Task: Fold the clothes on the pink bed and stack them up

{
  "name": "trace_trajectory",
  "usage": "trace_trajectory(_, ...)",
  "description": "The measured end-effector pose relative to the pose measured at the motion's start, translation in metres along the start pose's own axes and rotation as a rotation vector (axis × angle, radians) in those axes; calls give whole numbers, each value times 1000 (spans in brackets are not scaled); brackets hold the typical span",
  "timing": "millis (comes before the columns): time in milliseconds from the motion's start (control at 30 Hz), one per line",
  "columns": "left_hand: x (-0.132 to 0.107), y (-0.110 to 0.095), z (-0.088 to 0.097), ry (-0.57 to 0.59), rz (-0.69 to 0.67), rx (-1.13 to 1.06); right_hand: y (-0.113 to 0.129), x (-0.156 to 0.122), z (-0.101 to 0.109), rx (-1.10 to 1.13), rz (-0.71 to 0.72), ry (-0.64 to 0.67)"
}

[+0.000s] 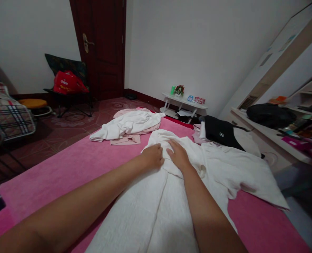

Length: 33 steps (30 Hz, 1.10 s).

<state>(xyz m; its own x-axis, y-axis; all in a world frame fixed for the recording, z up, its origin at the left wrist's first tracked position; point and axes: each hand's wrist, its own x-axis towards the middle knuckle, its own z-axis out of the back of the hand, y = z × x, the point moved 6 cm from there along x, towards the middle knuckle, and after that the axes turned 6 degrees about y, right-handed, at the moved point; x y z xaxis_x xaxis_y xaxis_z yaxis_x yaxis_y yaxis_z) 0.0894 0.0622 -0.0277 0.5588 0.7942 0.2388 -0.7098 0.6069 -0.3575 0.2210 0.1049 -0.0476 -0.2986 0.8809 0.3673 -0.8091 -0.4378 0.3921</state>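
A long white garment lies spread on the pink bed cover, running from the near edge towards the far side. One sleeve reaches out to the right, and the cloth is folded and wrinkled near its far end. My left hand rests on that wrinkled part with its fingers curled into the cloth. Close beside it, my right hand lies on the same garment, palm down, fingers stretched and slightly apart.
Beyond my left hand lies a heap of white and pink clothes. A black folded garment tops another pile at right. Past the pink bed cover stand a small white table and a chair with a red bag.
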Motion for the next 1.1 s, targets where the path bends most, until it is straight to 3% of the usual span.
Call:
trace_trajectory(167,-7,-2,-15,41,169,205,-23,-9,30,-114,-318,-223)
trace_trajectory(233,-8,-3,-15,17,173,236,-27,-12,36,-201,-420,-149)
trace_trajectory(367,-11,-5,-13,-16,92,263,-37,-19,36,-299,-614,133)
trace_trajectory(467,-12,-2,-10,-24,49,181,-43,-22,49,-328,-700,198)
trace_trajectory(567,-12,2,-11,17,32,93,-50,-25,69,-350,-741,264)
trace_trajectory(767,-11,6,-20,101,34,82,-58,-40,88,-314,-703,551)
trace_trajectory(833,-11,6,-20,95,37,75,-57,-42,92,-248,-690,539)
trace_trajectory(1000,-12,4,-19,69,5,62,-49,-39,109,-99,-643,302)
trace_trajectory(1100,-13,2,-19,73,-23,60,-52,-45,107,-148,-661,371)
